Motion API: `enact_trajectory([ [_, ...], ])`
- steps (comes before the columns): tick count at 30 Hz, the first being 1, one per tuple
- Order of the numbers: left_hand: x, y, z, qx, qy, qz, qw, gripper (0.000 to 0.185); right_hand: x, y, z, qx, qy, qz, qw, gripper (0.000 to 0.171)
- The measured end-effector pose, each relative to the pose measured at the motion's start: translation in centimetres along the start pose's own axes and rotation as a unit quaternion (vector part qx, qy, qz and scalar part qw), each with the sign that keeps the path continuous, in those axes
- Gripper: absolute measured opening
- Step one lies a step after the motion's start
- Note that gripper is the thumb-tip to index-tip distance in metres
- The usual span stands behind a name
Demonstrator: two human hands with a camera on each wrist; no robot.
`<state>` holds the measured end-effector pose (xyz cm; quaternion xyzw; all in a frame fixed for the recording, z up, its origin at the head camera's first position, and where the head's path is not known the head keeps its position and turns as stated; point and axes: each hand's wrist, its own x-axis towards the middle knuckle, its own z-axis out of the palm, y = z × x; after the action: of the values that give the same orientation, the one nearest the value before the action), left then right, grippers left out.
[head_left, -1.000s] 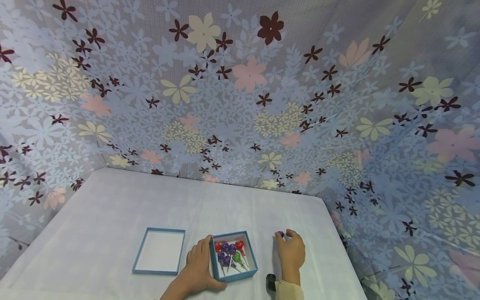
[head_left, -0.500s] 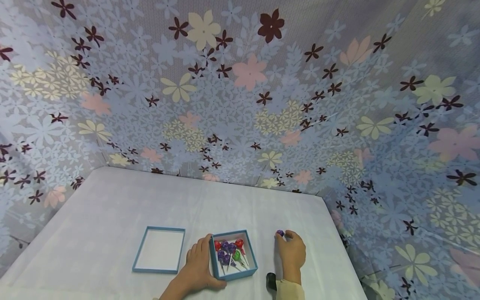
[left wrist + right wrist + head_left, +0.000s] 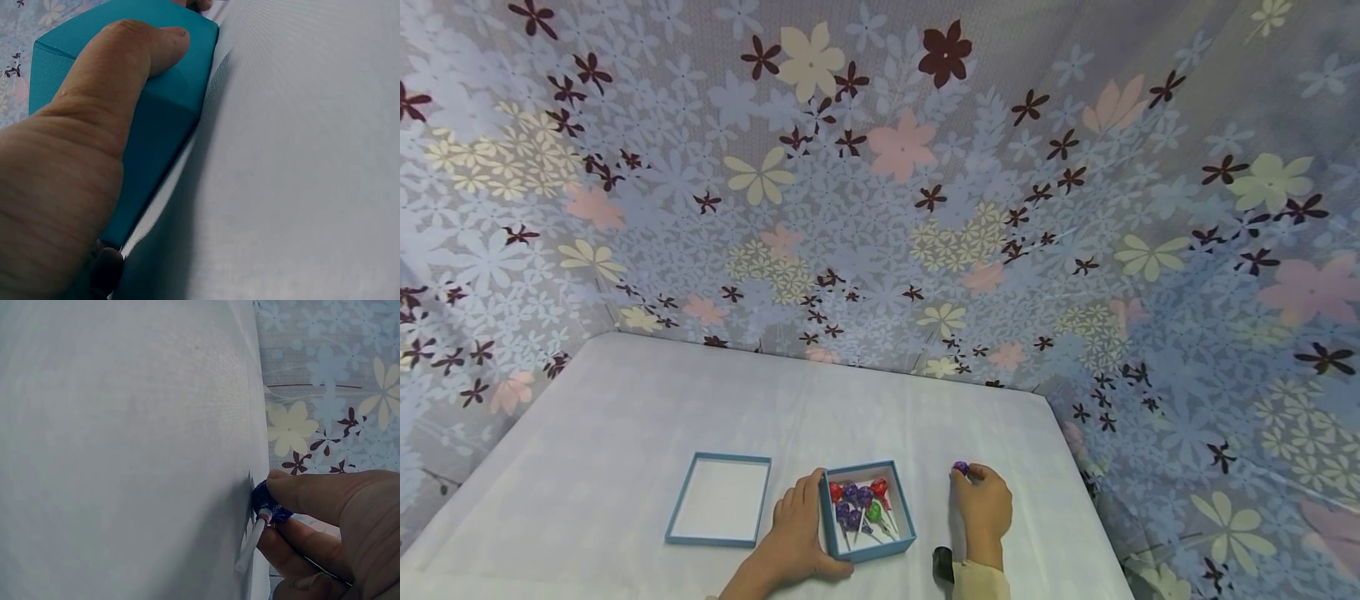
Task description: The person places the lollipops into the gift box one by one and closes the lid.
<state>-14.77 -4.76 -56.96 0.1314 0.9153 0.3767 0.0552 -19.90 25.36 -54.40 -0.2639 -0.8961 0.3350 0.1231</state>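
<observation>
— At the bottom centre of the head view, what is the left hand (image 3: 793,537) doing?

— It grips the small open teal cardboard box (image 3: 904,543), fingers along the box's left wall. In the left wrist view the thumb (image 3: 134,59) is curled over the box's outer corner, pressing on the teal card.

— What lies in that box?

— Wrapped lollipops (image 3: 857,504), purple, red and one green, with white sticks pointing toward the lower edge of the frame. I cannot count them surely.

— And the right hand (image 3: 983,510)?

— Lower right of centre, just right of the box and apart from it. Its fingers (image 3: 312,494) pinch a purple-wrapped lollipop with a white stick (image 3: 960,468); the head view shows the purple end at the fingertips, on the far side of the hand. In the right wrist view the wrapped end sits between thumb and forefinger, close to the white cloth-covered surface (image 3: 850,408); whether it touches the cloth I cannot tell. A cream sleeve cuff (image 3: 981,582) and a dark wrist-worn object (image 3: 942,564) show at the frame's bottom.

— Anything to the left?

— A shallow teal box lid with a white inside (image 3: 721,512), lying open side up, near the left hand but apart from it.

— And farther up?

— The surface runs to a grey-blue curtain printed with flowers (image 3: 895,192) that fills the upper frame and the right side.
</observation>
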Motion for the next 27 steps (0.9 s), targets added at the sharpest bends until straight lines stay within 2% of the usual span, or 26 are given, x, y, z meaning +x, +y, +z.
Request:
enact_trajectory([
  [7,-0.2,0.2,-0.1,0.01,0.006,0.009,0.9999,0.146,0.0,0.2,0.3,-0.001,0.013,-0.011,1.0,0.036],
  [13,-0.2,0.3,-0.1,0.007,0.002,0.004,1.0,0.146,0.0,0.2,0.5,-0.009,0.024,-0.006,1.0,0.036],
  [27,-0.1,0.1,-0.1,0.007,0.008,0.015,0.9998,0.146,-0.9,-0.8,0.5,0.013,0.033,-0.006,0.999,0.035],
])
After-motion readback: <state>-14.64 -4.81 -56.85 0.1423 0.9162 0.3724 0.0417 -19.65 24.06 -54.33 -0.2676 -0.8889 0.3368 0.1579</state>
